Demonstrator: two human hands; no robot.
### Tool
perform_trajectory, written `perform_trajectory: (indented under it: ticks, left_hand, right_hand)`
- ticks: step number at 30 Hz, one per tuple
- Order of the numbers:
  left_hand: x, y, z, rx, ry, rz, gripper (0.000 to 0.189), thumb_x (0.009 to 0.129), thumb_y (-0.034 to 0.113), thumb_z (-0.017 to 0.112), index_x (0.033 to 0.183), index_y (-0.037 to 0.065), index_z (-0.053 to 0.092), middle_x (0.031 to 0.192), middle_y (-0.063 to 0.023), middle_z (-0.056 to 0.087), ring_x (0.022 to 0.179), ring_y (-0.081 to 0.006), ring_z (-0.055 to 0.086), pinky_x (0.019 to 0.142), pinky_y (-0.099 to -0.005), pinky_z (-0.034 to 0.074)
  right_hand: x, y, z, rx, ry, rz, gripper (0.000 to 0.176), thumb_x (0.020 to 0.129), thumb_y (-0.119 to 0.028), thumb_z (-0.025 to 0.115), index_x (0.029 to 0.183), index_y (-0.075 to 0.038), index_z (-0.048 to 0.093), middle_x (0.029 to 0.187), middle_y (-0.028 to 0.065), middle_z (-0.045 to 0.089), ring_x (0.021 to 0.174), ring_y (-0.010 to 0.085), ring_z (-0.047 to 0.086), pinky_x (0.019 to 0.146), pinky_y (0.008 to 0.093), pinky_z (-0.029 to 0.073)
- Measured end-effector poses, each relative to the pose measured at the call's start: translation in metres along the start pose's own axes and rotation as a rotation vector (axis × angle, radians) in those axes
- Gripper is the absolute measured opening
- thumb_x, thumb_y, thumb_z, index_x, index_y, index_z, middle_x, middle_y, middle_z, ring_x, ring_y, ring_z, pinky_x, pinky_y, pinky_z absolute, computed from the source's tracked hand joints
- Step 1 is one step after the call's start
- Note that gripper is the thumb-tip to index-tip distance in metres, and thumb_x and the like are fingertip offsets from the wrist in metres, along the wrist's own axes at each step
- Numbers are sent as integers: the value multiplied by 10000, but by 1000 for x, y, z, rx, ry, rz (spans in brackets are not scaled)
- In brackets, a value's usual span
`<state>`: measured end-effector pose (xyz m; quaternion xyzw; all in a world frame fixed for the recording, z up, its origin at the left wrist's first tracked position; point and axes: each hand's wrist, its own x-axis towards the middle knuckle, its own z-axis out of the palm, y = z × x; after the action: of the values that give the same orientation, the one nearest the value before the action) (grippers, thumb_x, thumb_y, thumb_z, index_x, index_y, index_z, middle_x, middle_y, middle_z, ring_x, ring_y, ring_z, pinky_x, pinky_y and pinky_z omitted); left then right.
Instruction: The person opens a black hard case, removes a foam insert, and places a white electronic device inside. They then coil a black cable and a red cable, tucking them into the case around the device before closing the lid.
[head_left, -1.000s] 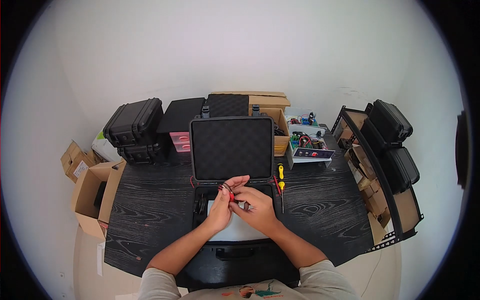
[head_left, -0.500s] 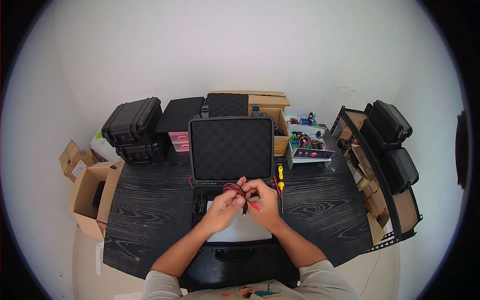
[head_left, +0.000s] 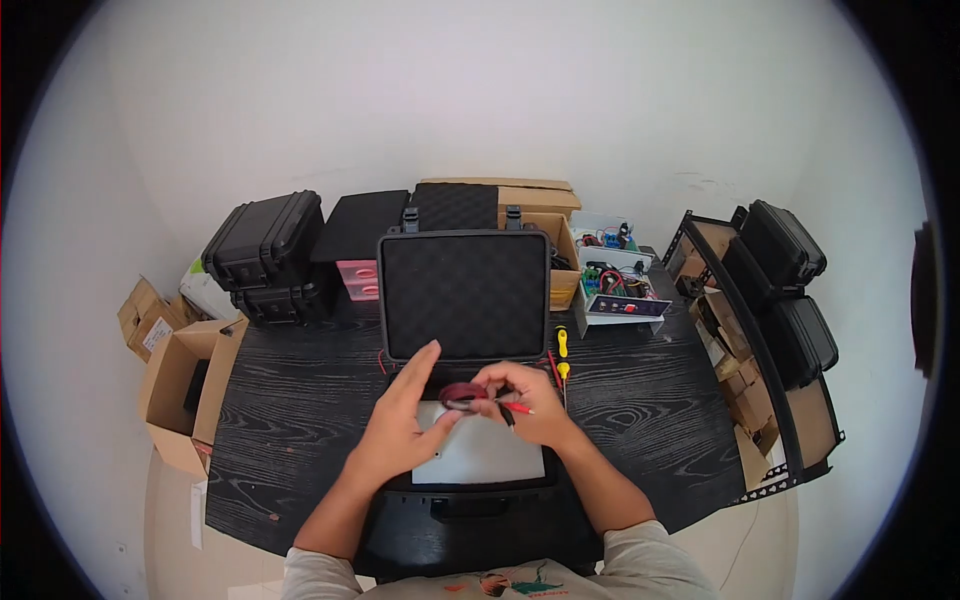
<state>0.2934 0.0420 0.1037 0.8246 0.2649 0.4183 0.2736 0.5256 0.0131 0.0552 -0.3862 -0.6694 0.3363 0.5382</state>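
Observation:
A coiled red and black cable point(head_left: 461, 395) with a red and a black clip at its ends hangs over an open black hard case point(head_left: 398, 478). My right hand point(head_left: 530, 402) grips the coil and the clip ends stick out below its fingers. Just left of the coil, my left hand point(head_left: 402, 425) is spread, its fingers pointing up and its thumb close under the loop. Beneath both hands lies a light grey panel point(head_left: 480, 455) inside the case. The raised lid point(head_left: 465, 295) is lined with dark wavy foam.
Two yellow-handled tools point(head_left: 562, 343) lie right of the case. White enclosures with circuit boards point(head_left: 625, 290) stand behind them. Black hard cases point(head_left: 265, 240) are stacked at back left, beside a pink drawer unit point(head_left: 360, 280). An open carton point(head_left: 185, 400) is at left, a shelf rack point(head_left: 750, 345) at right.
My left hand has let go of the cable, opened and moved left. The coil now sits in my right hand alone and looks tighter and rounder.

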Motion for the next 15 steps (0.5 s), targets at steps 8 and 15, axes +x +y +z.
perform_trajectory:
  ticks: [8,15]
  left_hand:
    - [-50,1,-50,139,-112,-199,340,977,111,745,1306,33,712,984,-201,780,819,-338,783,723,-374,596]
    - [-93,-6,-60,36,39,-438,292,961,61,769,1237,-11,711,963,-165,800,831,-215,797,769,-311,617]
  right_hand:
    - [40,-6,39,160,-446,200,275,937,-45,817,1169,8,677,979,45,725,901,93,683,839,276,564]
    - [52,7,84,191,-540,222,319,920,110,646,1197,-20,558,1109,72,669,1007,132,675,889,303,565]
